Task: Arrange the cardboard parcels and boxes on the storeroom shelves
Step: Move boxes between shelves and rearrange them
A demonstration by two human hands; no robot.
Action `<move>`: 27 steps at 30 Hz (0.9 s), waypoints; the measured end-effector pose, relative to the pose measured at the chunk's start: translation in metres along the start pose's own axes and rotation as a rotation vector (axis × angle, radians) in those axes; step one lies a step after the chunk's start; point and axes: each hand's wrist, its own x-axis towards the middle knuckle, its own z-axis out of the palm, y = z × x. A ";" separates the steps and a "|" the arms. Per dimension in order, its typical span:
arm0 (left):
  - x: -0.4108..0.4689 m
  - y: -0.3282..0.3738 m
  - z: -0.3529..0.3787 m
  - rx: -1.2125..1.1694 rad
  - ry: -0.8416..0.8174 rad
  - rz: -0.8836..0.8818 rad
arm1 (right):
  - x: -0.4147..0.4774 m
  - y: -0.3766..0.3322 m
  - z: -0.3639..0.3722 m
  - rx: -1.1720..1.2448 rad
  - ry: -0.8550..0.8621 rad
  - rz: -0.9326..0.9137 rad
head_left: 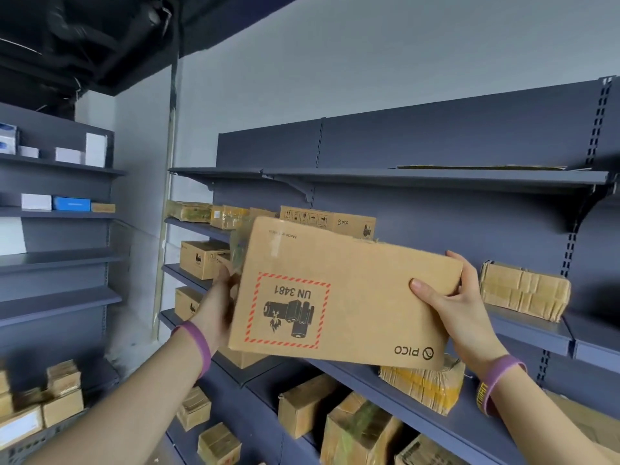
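I hold a flat brown cardboard box (349,293) in the air in front of the blue-grey shelves, upside down, with a red-hatched "UN 3481" battery label and a PICO logo facing me. My left hand (218,303) grips its left edge, mostly hidden behind the box. My right hand (453,297) grips the right edge, thumb on the front face and fingers behind. A matching PICO box (330,221) stands on the shelf (536,325) behind it. A taped parcel (525,290) lies on that shelf to the right.
The top shelf (436,177) holds only a flat cardboard sheet. Lower shelves carry several taped parcels (422,385) and small boxes (201,258). A second shelf unit (60,169) at the left holds white and blue boxes. More parcels are stacked at the lower left (50,397).
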 end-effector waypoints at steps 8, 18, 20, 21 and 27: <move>-0.016 0.011 0.000 0.248 -0.019 -0.027 | -0.019 -0.016 -0.008 -0.114 -0.021 -0.154; -0.045 0.033 0.001 0.272 -0.171 0.052 | -0.049 -0.014 -0.016 -0.021 -0.164 0.022; -0.049 0.035 -0.003 0.247 -0.195 0.047 | -0.049 -0.014 -0.020 0.139 -0.216 0.157; -0.049 0.035 -0.007 0.232 -0.202 0.044 | -0.049 -0.015 -0.021 0.189 -0.242 0.220; -0.056 0.037 -0.023 0.316 -0.266 0.081 | -0.051 -0.027 -0.015 0.175 -0.263 0.303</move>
